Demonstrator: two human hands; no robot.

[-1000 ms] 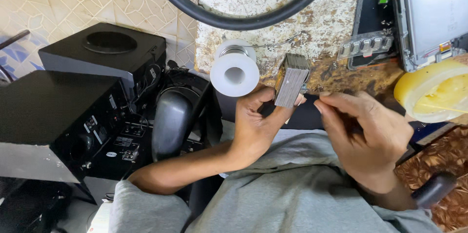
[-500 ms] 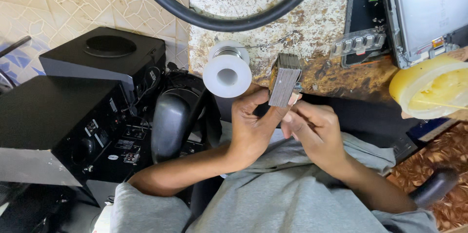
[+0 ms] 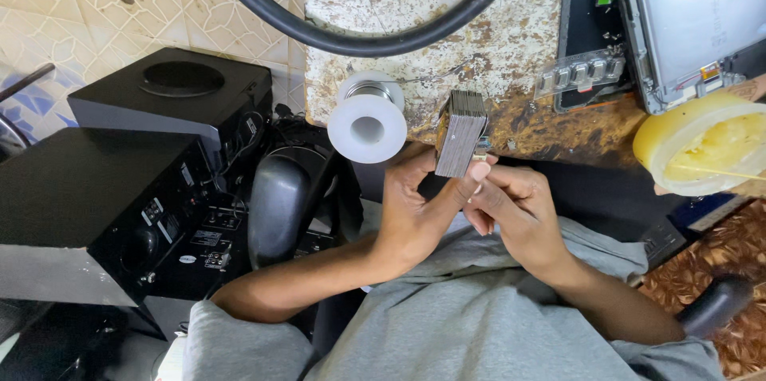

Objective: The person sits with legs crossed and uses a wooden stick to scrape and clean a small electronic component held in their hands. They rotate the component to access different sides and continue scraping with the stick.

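My left hand (image 3: 415, 205) grips a grey block of stacked thin metal plates (image 3: 459, 132), held upright above my lap at the worn bench's front edge. My right hand (image 3: 515, 209) is pressed against the left one just below the block, its fingertips touching the block's lower right corner. Whether it pinches anything small there is hidden. A white solder spool (image 3: 367, 122) stands on the bench just left of the block.
Black speaker boxes (image 3: 120, 173) fill the left side beside a tiled wall. A thick black hose (image 3: 359, 38) arcs over the stained bench (image 3: 495, 46). A yellow tub (image 3: 706, 142), a metal-framed panel (image 3: 694, 14) and a blister strip (image 3: 578, 71) lie at right.
My right hand has moved left from the bench edge and now meets the left hand under the plate block. The block stays held in the left hand.
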